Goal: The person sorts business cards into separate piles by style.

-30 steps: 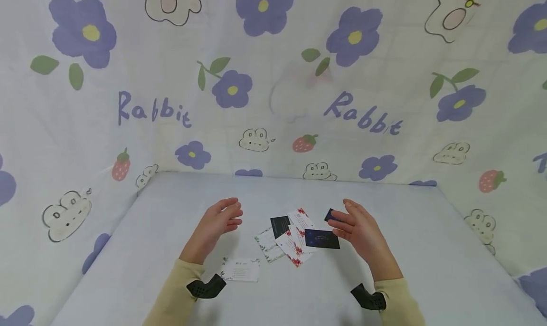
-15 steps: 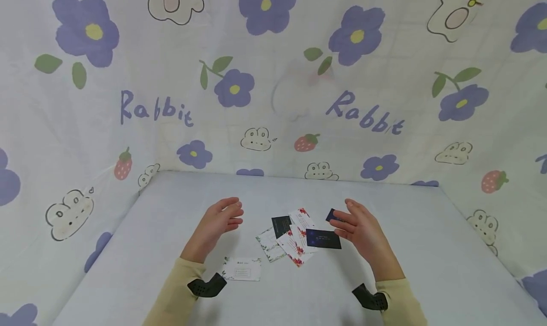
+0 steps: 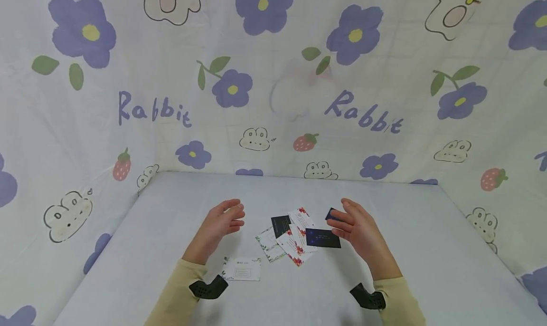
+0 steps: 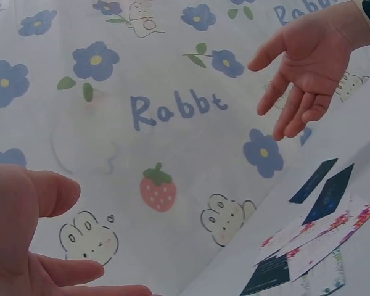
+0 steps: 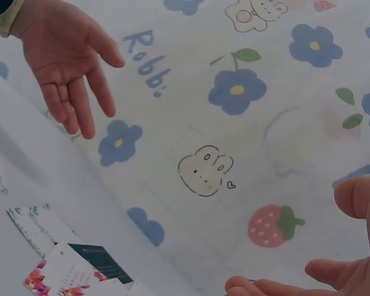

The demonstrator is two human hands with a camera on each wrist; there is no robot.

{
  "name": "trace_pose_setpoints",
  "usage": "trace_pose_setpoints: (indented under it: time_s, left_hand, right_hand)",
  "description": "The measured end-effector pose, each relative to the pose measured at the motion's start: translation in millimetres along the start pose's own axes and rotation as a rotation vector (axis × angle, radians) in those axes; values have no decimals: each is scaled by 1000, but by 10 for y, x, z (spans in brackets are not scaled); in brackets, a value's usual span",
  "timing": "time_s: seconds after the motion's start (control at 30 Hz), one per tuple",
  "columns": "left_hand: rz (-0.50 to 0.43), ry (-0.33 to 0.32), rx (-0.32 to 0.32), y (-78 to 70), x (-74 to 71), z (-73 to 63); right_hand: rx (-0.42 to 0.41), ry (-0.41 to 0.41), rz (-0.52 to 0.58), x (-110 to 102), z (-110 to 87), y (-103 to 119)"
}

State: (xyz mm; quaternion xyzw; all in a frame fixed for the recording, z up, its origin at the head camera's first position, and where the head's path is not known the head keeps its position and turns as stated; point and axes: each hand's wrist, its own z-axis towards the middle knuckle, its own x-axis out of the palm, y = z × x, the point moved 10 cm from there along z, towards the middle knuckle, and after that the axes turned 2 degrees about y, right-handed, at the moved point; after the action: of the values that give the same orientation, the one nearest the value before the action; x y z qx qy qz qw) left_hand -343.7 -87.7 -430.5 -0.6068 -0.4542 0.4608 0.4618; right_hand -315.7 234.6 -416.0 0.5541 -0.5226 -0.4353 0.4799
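My left hand (image 3: 215, 232) is held over the table with fingers loosely extended and nothing in it. Across from it, my right hand (image 3: 361, 233) hovers the same way, palm inward and bare. Between them lies a loose pile of cards: a dark green card (image 3: 280, 225), white cards with red flowers (image 3: 295, 250) and a white card with green leaves (image 3: 268, 243). A dark blue card (image 3: 323, 238) overlaps the pile's right side. Behind the right fingers a second dark blue card (image 3: 331, 214) is partly hidden. Nearest the left wrist is a separate white leaf-edged card (image 3: 242, 269).
The table (image 3: 149, 250) wears a plain pale cover. Patterned cloth (image 3: 273, 79) with flowers, rabbits and strawberries hangs behind it and along both sides. A black strap mount (image 3: 208, 287) sits on the left wrist, another black mount (image 3: 367, 297) on the right.
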Motion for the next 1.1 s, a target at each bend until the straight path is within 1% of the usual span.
trace_pose_setpoints:
  time_s: [0.07,0.13,0.23,0.33,0.47,0.53,0.6,0.67,0.73,0.83,0.97,1.03,1.1]
  left_hand:
    - [-1,10,6,18,52,0]
    - [-22,34,6,50,128,5]
    - [-71,97,-6,120,280,21]
    - [-106,160,-46,233,434,34]
    - [-103,249,-82,356,623,38]
    - [-109,291,-91,395,703,37]
    - [-118,319,-100,432,757,38]
    - [-113,331,-105,462,764,34]
    - [-92,337,-107,487,760,28]
    - [-56,352,-99,489,754,17]
    - [-9,365,-91,463,723,11]
    - [19,354,-89,459,692,15]
    - [57,330,-84,452,661,20]
  right_hand:
    - [0,3,3,19,2,-2]
    - [-1,8,1,44,10,-1]
    - [1,18,-12,106,44,-5]
    - [1,35,-36,230,113,-43]
    - [8,93,-75,543,223,-145]
    - [14,141,-95,742,265,-202]
    - [20,196,-113,941,300,-254]
    - [30,246,-126,1136,340,-312]
    - [46,278,-143,1282,382,-377]
    - [78,295,-163,1406,442,-479]
    - [106,285,-165,1427,506,-583]
    - [109,267,-158,1385,526,-606]
    - [114,243,-146,1319,536,-617]
